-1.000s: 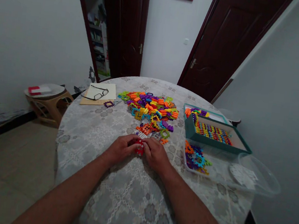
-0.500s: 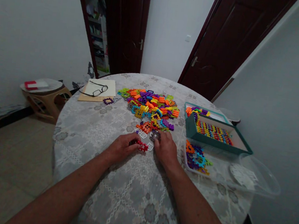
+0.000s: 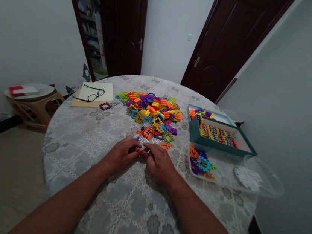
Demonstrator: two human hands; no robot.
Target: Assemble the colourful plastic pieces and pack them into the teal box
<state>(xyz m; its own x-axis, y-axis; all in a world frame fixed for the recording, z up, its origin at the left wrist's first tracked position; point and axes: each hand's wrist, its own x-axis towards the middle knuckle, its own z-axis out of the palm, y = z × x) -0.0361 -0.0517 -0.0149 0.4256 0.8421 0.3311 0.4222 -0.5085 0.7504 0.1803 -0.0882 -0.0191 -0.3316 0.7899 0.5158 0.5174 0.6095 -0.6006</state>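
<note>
My left hand (image 3: 121, 153) and my right hand (image 3: 158, 162) meet over a small red plastic building piece (image 3: 142, 152) on the round table (image 3: 90, 143). Both hands have their fingers curled and pinch that red piece from either side; a pale clear piece seems joined to it. Just beyond my fingers lies a big heap of colourful interlocking plastic pieces (image 3: 152, 112), with a few clear white ones (image 3: 141, 138) at its near edge.
A teal box (image 3: 196, 135) of sorted pieces stands at the right, with a clear plastic tray (image 3: 223, 171) of more pieces and its lid (image 3: 259, 181) in front. Glasses (image 3: 90, 95) lie on a paper pad at the far left. A stool (image 3: 32, 103) stands beside the table.
My right hand reached out to the heap's near edge and came back to the red piece. The left hand stayed on it. The camera view drifted a little leftward.
</note>
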